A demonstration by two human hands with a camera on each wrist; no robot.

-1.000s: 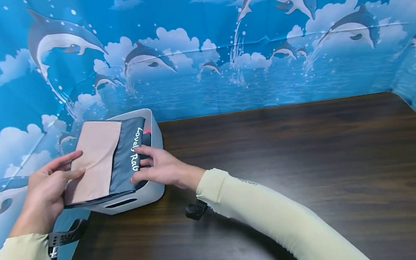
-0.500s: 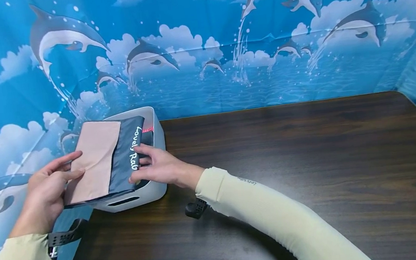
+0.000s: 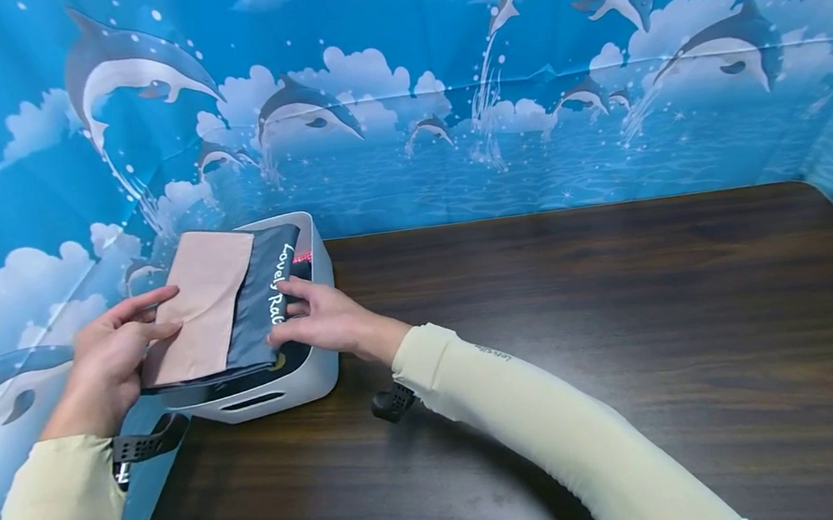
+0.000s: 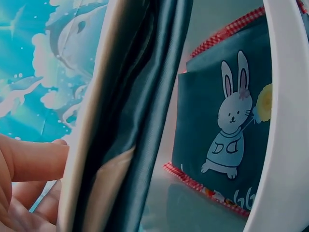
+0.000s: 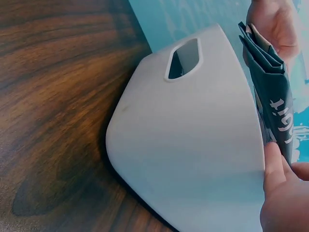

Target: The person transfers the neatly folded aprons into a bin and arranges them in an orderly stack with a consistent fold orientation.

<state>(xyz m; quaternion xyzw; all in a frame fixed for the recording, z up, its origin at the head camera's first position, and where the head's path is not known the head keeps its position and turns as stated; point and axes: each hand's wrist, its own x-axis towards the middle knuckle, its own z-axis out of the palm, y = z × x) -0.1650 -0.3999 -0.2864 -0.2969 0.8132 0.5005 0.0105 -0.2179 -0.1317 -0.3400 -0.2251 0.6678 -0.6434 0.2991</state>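
A folded cloth, pink on one side and dark slate blue on the other with white "Lovely Rab" lettering, lies over the open top of a white plastic bin. My left hand pinches its left edge, thumb on the pink face. At the lettered edge, my right hand holds the cloth between thumb and fingers. Layered folds of this cloth show edge-on in the left wrist view. Inside the bin is another dark folded cloth with a white rabbit print and red checked trim.
The bin stands at the left end of a dark wooden table, near the back edge. A blue curtain printed with dolphins hangs behind and to the left. An oval handle slot is cut in the bin's wall.
Both hands have shifted the folded cloth slightly up and to the right over the bin, uncovering more of its front opening. The head view has also shifted a little.
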